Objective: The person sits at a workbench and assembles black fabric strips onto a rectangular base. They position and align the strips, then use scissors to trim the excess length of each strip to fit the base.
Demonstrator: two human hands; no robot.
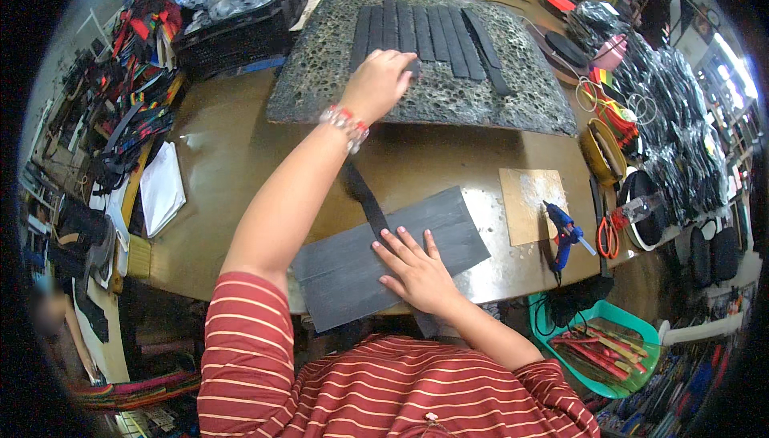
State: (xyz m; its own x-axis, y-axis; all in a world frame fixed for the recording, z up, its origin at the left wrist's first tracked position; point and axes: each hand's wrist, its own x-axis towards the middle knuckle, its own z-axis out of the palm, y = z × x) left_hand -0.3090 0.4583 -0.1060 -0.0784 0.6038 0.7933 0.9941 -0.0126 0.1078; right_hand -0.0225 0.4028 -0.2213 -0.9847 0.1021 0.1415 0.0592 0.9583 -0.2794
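My left hand (380, 84), with a beaded bracelet at its wrist, is raised over the near edge of a rough, pitted slab (320, 78). Its fingers are closed around a small dark piece (414, 68), mostly hidden by the hand. Several black strips (440, 42) lie side by side on the slab just beyond. Flat on a dark grey rectangular sheet (344, 290), my right hand (418, 271) presses with fingers spread. A narrow black strip (368, 202) runs from behind my left forearm to the sheet, near the right fingertips.
Right of the sheet are a brown board (517, 206), a blue glue gun (562, 234) and orange-handled scissors (609, 239). A green basin (597, 382) stands below the table edge. White papers (163, 190) lie left; a black crate (232, 46) stands back left.
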